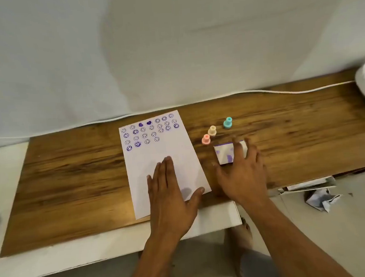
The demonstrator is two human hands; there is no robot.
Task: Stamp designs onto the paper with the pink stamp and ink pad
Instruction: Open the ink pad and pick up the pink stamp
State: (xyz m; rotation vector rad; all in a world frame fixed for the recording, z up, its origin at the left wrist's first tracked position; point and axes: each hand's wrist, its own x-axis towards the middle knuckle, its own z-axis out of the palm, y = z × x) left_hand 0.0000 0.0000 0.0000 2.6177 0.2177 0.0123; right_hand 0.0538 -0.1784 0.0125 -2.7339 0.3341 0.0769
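Observation:
A white paper (pixel 161 152) lies on the wooden board (pixel 71 167), its upper part covered with several purple smiley and heart prints. My left hand (pixel 170 193) rests flat on the paper's lower half, fingers together. The pink stamp (pixel 206 139) stands upright just right of the paper, untouched. A white ink pad (pixel 225 154) smeared with purple sits below the stamp. My right hand (pixel 242 173) hovers over the pad's right side with fingers spread, partly covering it; whether it touches the pad is unclear.
A cream stamp (pixel 212 130) and a teal stamp (pixel 227 122) stand in a diagonal line beyond the pink one. A white cable (pixel 282 91) runs along the board's far edge. Crumpled paper (pixel 322 200) lies off the board at the right. White cloth hangs behind.

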